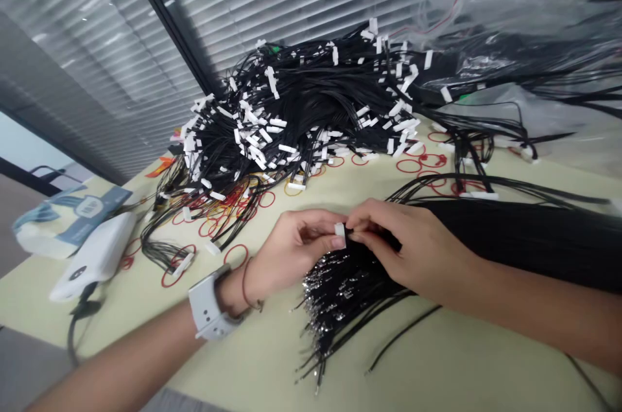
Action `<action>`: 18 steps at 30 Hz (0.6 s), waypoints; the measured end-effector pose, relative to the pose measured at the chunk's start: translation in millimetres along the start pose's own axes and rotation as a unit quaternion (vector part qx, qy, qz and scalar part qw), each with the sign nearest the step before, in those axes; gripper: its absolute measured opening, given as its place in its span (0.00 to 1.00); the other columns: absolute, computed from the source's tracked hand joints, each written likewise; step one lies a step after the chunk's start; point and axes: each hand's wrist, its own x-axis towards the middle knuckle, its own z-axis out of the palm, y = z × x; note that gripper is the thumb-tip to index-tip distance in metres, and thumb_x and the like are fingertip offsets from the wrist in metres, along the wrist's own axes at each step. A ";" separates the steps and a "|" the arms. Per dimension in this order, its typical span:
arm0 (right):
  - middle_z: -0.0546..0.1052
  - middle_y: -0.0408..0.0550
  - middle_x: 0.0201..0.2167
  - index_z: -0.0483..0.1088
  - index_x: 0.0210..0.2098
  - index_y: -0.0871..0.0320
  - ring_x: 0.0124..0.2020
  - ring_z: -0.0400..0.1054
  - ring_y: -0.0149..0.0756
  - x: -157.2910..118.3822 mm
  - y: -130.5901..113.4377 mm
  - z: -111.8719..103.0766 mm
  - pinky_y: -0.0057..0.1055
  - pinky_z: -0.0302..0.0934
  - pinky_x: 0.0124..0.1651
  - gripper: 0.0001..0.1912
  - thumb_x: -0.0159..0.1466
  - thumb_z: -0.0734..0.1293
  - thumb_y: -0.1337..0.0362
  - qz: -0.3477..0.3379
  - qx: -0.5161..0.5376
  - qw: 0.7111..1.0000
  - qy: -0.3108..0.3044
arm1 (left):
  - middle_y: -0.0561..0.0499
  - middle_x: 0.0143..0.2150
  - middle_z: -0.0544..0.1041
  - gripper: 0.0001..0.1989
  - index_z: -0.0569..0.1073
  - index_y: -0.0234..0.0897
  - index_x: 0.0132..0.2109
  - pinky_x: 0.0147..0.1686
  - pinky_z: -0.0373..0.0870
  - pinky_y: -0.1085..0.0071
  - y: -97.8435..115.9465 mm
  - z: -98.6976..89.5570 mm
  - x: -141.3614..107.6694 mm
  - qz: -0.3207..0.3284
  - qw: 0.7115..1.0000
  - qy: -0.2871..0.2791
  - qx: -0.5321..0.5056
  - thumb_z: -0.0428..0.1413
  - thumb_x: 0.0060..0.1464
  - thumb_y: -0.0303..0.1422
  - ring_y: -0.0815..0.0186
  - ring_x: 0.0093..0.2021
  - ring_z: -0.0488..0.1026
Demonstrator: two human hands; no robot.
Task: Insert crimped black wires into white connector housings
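At the centre of the frame, the left hand (286,250) grips a white connector housing (339,228) between thumb and fingertips; the right hand (418,243) appears to pinch a black wire beside it. Best practice: brace the housing and keep the wire aligned, unbent. Caution: crimped terminals (315,295) fan out just below and could snag. Rubber bands (236,245) and heaped wire harnesses (315,94) lie beyond on the surface (272,360).
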 end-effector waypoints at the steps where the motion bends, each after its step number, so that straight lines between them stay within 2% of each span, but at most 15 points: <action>1: 0.71 0.38 0.26 0.65 0.34 0.58 0.26 0.62 0.19 2.8 -0.1 0.5 0.20 0.54 0.29 0.05 0.63 0.58 0.70 -0.004 -0.014 1.000 0.017 | 0.50 0.34 0.79 0.13 0.76 0.31 0.40 0.34 0.69 0.87 0.3 -1.2 1.0 0.009 1.000 0.014 0.019 0.63 0.46 0.33 0.80 0.32 0.72; 4: 0.72 0.43 0.30 0.66 0.33 0.60 0.33 0.64 0.24 17.1 1.8 1.3 0.24 0.58 0.37 0.07 0.64 0.58 0.66 -0.034 -0.037 0.997 0.055 | 0.48 0.38 0.78 0.17 0.76 0.32 0.44 0.35 0.69 0.86 0.5 -6.2 4.6 0.031 0.996 0.058 0.055 0.62 0.47 0.34 0.79 0.35 0.72; 6: 0.72 0.46 0.34 0.66 0.33 0.60 0.39 0.63 0.26 29.9 5.9 0.8 0.27 0.58 0.45 0.10 0.65 0.56 0.65 -0.060 -0.039 0.995 0.063 | 0.48 0.37 0.78 0.18 0.76 0.32 0.45 0.34 0.68 0.86 -0.4 -9.4 6.8 0.025 0.996 0.069 0.056 0.62 0.45 0.34 0.79 0.35 0.71; 8: 0.72 0.48 0.36 0.66 0.34 0.61 0.41 0.62 0.27 44.1 11.3 -1.8 0.28 0.58 0.49 0.12 0.66 0.55 0.63 -0.072 -0.037 0.995 0.063 | 0.49 0.37 0.78 0.19 0.75 0.32 0.46 0.34 0.67 0.86 -1.8 -11.7 8.2 0.017 0.996 0.080 0.045 0.63 0.45 0.34 0.80 0.34 0.70; 11: 0.72 0.46 0.35 0.66 0.36 0.61 0.37 0.63 0.23 64.9 13.7 -13.8 0.23 0.58 0.43 0.14 0.67 0.53 0.60 -0.069 -0.030 0.997 0.031 | 0.48 0.38 0.77 0.19 0.74 0.31 0.46 0.35 0.66 0.87 -4.0 -13.6 8.7 0.005 0.995 0.084 0.053 0.61 0.47 0.36 0.81 0.35 0.70; 14: 0.71 0.42 0.29 0.67 0.35 0.60 0.28 0.61 0.20 75.3 1.9 -37.5 0.21 0.53 0.33 0.14 0.66 0.55 0.59 -0.057 -0.037 0.997 -0.036 | 0.48 0.38 0.77 0.19 0.73 0.31 0.47 0.36 0.66 0.86 -4.7 -14.1 8.1 -0.001 0.995 0.077 0.059 0.60 0.49 0.37 0.80 0.36 0.70; 16: 0.69 0.40 0.23 0.68 0.30 0.59 0.23 0.57 0.19 66.1 -10.3 -54.8 0.22 0.47 0.28 0.11 0.63 0.58 0.62 -0.043 -0.058 0.994 -0.086 | 0.48 0.39 0.77 0.19 0.74 0.31 0.46 0.37 0.67 0.84 -4.3 -13.8 7.8 0.003 0.996 0.068 0.057 0.60 0.48 0.38 0.80 0.36 0.71; 18: 0.66 0.41 0.17 0.66 0.21 0.59 0.19 0.52 0.21 37.6 -19.3 -67.1 0.25 0.39 0.25 0.10 0.57 0.61 0.63 -0.017 -0.110 0.984 -0.142 | 0.48 0.38 0.77 0.19 0.73 0.31 0.46 0.36 0.67 0.84 -3.4 -13.2 7.6 0.004 0.996 0.067 0.061 0.60 0.49 0.37 0.80 0.35 0.70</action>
